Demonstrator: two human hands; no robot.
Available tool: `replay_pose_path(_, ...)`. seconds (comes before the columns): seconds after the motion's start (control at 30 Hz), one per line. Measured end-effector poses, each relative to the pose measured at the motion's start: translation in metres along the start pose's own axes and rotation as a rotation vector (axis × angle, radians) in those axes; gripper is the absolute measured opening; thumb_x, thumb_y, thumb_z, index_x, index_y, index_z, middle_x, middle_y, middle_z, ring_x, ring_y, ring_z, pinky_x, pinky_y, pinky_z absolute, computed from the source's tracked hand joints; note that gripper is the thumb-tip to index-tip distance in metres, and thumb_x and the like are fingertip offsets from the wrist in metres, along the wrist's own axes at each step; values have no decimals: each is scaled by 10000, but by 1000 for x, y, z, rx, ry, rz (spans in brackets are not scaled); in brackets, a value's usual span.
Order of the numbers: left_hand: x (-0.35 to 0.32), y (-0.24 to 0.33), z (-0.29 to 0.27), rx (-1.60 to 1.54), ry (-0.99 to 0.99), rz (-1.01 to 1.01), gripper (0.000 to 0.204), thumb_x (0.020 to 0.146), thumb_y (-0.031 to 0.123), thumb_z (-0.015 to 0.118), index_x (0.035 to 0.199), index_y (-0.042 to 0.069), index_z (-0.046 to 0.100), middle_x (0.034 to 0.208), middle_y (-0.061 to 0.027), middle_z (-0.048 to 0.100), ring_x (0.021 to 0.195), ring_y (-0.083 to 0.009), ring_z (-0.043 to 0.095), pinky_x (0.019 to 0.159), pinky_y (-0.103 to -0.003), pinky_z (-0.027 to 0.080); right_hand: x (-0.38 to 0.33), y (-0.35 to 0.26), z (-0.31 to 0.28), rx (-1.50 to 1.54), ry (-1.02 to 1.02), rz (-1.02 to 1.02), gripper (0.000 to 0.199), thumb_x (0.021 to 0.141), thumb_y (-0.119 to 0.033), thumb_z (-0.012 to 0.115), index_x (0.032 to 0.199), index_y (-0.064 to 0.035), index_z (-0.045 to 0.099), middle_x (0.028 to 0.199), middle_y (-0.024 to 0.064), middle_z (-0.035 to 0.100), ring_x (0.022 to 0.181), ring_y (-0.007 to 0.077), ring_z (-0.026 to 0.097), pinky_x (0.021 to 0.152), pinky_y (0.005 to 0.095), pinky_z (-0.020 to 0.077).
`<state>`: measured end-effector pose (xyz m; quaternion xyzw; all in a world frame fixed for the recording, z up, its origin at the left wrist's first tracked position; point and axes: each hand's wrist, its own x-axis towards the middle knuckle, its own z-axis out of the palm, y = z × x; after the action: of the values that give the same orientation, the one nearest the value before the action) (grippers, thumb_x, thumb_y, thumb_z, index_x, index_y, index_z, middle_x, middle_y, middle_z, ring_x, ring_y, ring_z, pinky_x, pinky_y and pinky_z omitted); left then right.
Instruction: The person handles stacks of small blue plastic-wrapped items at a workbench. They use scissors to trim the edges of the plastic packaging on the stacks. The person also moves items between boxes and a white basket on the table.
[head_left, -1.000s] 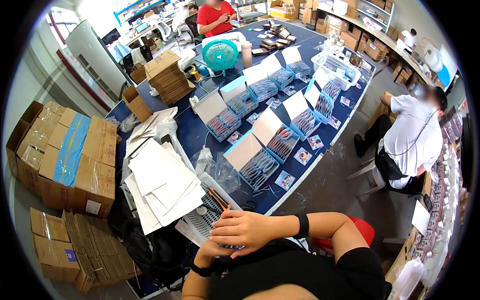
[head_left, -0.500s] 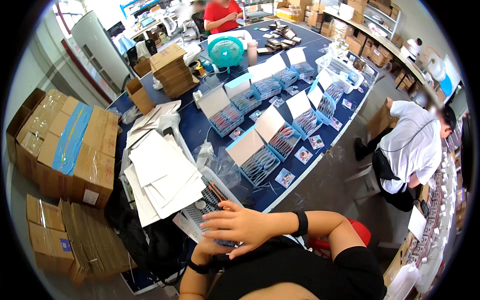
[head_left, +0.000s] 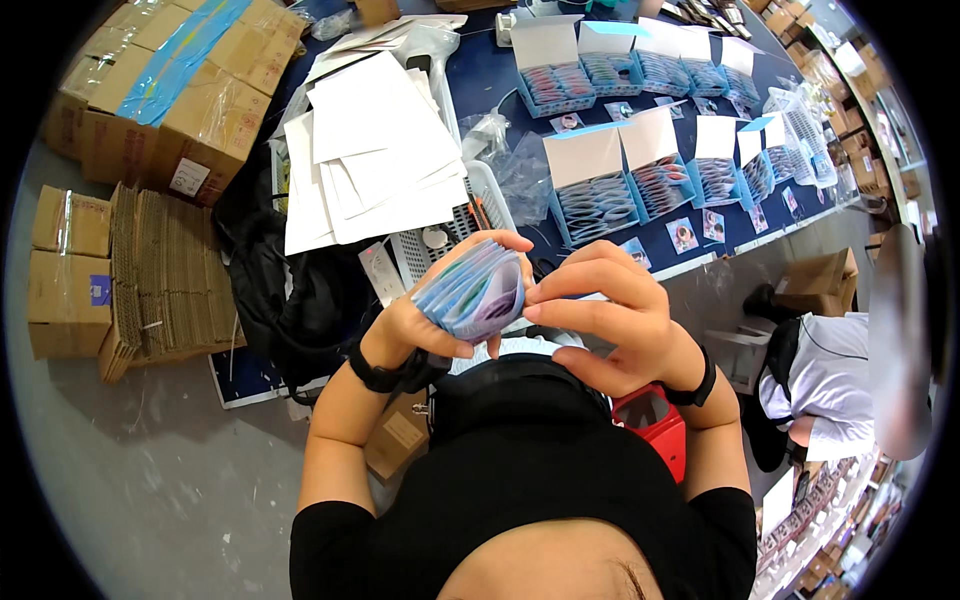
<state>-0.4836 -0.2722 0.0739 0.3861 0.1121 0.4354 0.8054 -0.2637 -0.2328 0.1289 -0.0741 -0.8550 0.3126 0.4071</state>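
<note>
A bundle of blue, flat plastic-looking packets (head_left: 466, 292) is held upright in my left hand (head_left: 408, 322), its fingers wrapped round the sides. The front packet shows a purple, bulging face. To its right my right hand (head_left: 628, 325) has its fingers spread, with the index and middle fingertips at the bundle's right edge; whether they touch it is hard to tell. Beyond my hands stand blue open boxes (head_left: 600, 228) with white raised lids, filled with rows of similar packets. Small picture cards (head_left: 682, 235) lie in front of several boxes.
White sheets (head_left: 375, 125) are heaped over a grey plastic basket (head_left: 487, 190) at left. Large cartons (head_left: 200, 90), flattened cardboard (head_left: 175, 280) and a black bag (head_left: 290, 280) lie further left. A red stool (head_left: 655, 430) is by my right side. A person in white (head_left: 830, 375) bends at right.
My view has tipped downward. My hands, earlier overlapping above the basket, are now apart, and the packet bundle shows in my left hand. The person at right remains bent over.
</note>
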Motion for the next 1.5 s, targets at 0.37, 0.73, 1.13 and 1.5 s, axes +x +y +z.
replay_pose_path(0.37, 1, -2, 3, 216, 65, -349, 993, 573, 107, 861, 1382, 27, 291, 1142, -78, 516, 897, -134, 593, 685, -264, 563, -36, 3, 8, -124, -89, 20, 352, 589, -37, 704, 929, -42, 615, 924, 84, 560, 766, 250, 552, 632, 347, 426)
replay_pose_path(0.73, 19, -45, -4, -67, 21, -437, 974, 595, 104, 804, 1381, 40, 233, 1169, -158, 499, 953, -261, 607, 802, -375, 537, -78, 3, 12, -120, 3, 223, 337, 634, -36, 707, 949, -40, 584, 884, 89, 509, 770, 271, 524, 676, 363, 427)
replay_pose_path(1.13, 48, -58, 0, 341, -108, -220, 857, 554, 166, 749, 1320, 16, 395, 1170, -96, 526, 1055, -173, 546, 948, -281, 401, -84, -13, -7, -309, -49, 294, 128, 640, -57, 627, 736, -17, 553, 908, 87, 564, 844, 251, 538, 761, 355, 443)
replay_pose_path(1.5, 64, -51, 4, 693, -185, -203, 767, 561, 104, 685, 1287, 34, 446, 1074, -109, 593, 991, -210, 603, 891, -296, 449, -88, -11, -15, -524, -361, 308, 110, 679, -158, 604, 725, -78, 662, 783, -2, 528, 847, 185, 498, 737, 321, 388)
